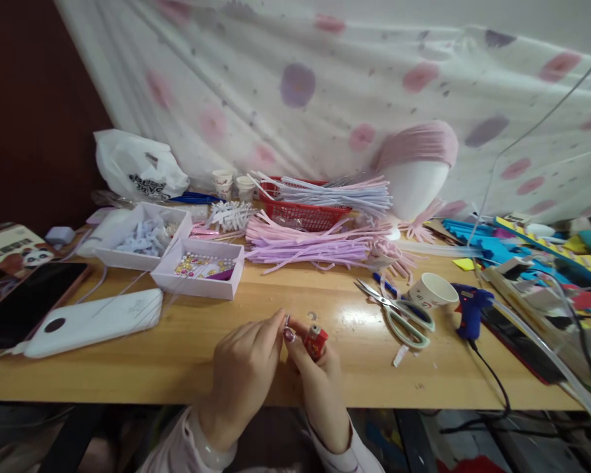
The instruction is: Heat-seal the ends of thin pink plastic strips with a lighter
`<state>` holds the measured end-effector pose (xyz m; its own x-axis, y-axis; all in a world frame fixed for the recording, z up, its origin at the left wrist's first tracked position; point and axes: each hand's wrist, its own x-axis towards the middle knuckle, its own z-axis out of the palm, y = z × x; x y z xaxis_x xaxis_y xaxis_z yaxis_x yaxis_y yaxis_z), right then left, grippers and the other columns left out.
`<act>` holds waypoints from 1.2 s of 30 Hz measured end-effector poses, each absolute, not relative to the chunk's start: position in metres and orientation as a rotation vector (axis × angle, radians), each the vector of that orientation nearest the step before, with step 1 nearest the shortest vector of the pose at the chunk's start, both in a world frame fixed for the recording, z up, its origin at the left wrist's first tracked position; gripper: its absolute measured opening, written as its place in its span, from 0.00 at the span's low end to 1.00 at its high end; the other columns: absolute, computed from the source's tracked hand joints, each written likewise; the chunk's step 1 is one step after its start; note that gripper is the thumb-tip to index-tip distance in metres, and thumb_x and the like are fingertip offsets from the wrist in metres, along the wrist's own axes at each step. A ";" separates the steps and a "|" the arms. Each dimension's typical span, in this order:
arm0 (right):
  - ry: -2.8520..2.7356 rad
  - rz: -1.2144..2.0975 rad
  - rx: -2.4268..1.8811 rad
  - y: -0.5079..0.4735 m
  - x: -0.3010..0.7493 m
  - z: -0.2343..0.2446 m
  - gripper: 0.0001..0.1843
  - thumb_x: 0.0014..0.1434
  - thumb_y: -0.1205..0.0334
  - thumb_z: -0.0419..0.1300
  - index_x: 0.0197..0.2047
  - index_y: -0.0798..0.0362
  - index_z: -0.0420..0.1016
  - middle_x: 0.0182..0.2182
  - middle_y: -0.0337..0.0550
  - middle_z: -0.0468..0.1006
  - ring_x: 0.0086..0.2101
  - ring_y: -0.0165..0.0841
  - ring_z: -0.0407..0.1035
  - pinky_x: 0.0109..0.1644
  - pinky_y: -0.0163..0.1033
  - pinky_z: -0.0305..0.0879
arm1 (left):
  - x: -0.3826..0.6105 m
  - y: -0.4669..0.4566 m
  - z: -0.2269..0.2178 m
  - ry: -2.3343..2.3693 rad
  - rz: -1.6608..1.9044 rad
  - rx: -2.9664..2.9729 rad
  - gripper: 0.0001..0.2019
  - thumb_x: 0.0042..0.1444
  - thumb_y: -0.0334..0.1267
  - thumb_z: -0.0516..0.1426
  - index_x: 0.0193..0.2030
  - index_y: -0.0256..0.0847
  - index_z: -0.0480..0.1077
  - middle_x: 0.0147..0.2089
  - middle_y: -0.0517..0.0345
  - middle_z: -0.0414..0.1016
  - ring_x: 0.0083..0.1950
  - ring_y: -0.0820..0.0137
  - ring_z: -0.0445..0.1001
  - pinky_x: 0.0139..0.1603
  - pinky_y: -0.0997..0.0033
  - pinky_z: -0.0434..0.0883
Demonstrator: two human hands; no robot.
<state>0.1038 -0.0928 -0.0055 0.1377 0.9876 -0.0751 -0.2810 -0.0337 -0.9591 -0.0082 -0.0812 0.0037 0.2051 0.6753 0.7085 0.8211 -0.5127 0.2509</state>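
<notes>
Far left: white power bank [94,320] lies flat, smooth plastic, rounded corners. Behind it a shallow white tray [203,268] holds small gold and pink beads; its walls probably stop them rolling.

Centre front: left hand [243,374] is curled, fingertips pinched together at the top of the lighter [316,340]. What they pinch is too small to tell. Right hand [320,391] clasps the lighter, red glossy plastic, upright just over the near edge of the wooden bench [187,358], likely so the thumb reaches its head.

Behind: fuzzy pink pipe cleaners [305,246], laid lengthwise in a bundle.

Right: scissors [398,315] with pale green handles, a paper cup [436,290] and a blue glue gun [470,309], cord trailing off the edge.
</notes>
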 end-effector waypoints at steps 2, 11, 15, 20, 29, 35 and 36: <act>-0.768 1.309 -1.074 -0.091 0.103 -0.010 0.17 0.48 0.52 0.66 0.39 0.54 0.78 0.17 0.32 0.59 0.20 0.24 0.49 0.22 0.32 0.49 | -0.007 -0.081 0.002 -1.465 -1.162 -2.298 0.12 0.63 0.32 0.49 0.46 0.36 0.72 0.34 0.54 0.80 0.30 0.71 0.76 0.31 0.74 0.69; -0.389 1.494 -0.971 -0.089 0.094 -0.008 0.21 0.45 0.54 0.68 0.20 0.53 0.59 0.14 0.27 0.52 0.16 0.21 0.44 0.18 0.29 0.43 | -0.001 -0.084 0.002 -1.574 -0.997 -2.443 0.15 0.62 0.33 0.48 0.53 0.39 0.69 0.33 0.55 0.78 0.31 0.71 0.75 0.31 0.73 0.69; -0.320 1.375 -0.987 -0.085 0.104 -0.011 0.16 0.43 0.57 0.69 0.25 0.54 0.65 0.19 0.32 0.63 0.21 0.25 0.58 0.25 0.31 0.58 | 0.007 -0.089 0.002 -1.579 -0.905 -2.696 0.22 0.61 0.32 0.46 0.62 0.38 0.58 0.40 0.53 0.77 0.39 0.69 0.75 0.38 0.69 0.72; -0.330 1.319 -1.009 -0.081 0.116 -0.016 0.17 0.42 0.55 0.69 0.24 0.54 0.65 0.20 0.34 0.65 0.24 0.28 0.61 0.29 0.34 0.61 | 0.017 -0.087 0.005 -1.489 -0.731 -2.909 0.27 0.61 0.32 0.44 0.67 0.36 0.48 0.49 0.46 0.72 0.47 0.65 0.71 0.45 0.64 0.71; -0.339 1.221 -1.038 -0.077 0.117 -0.020 0.18 0.41 0.51 0.69 0.24 0.53 0.66 0.19 0.34 0.66 0.23 0.29 0.62 0.27 0.35 0.60 | 0.036 -0.081 0.004 -1.528 -0.364 -2.974 0.29 0.58 0.29 0.45 0.67 0.30 0.48 0.49 0.40 0.72 0.47 0.59 0.72 0.45 0.58 0.71; -0.394 1.313 -0.937 -0.067 0.137 -0.014 0.25 0.39 0.48 0.70 0.23 0.52 0.59 0.14 0.25 0.50 0.16 0.21 0.42 0.19 0.30 0.40 | 0.009 -0.061 0.021 -1.299 -0.749 -2.789 0.33 0.59 0.33 0.46 0.69 0.33 0.36 0.45 0.45 0.75 0.42 0.64 0.75 0.39 0.67 0.73; -0.444 1.319 -0.939 -0.066 0.144 -0.011 0.25 0.40 0.47 0.70 0.24 0.52 0.59 0.14 0.25 0.48 0.16 0.20 0.40 0.19 0.30 0.37 | 0.001 -0.055 0.029 -1.278 -0.834 -2.677 0.33 0.60 0.34 0.46 0.69 0.34 0.36 0.45 0.46 0.75 0.43 0.64 0.75 0.40 0.66 0.73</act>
<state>0.1441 -0.0658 -0.0109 0.2386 0.9450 -0.2239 -0.6170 -0.0306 -0.7864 0.0010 -0.0548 0.0287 0.5099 0.7039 0.4945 0.7363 -0.6544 0.1723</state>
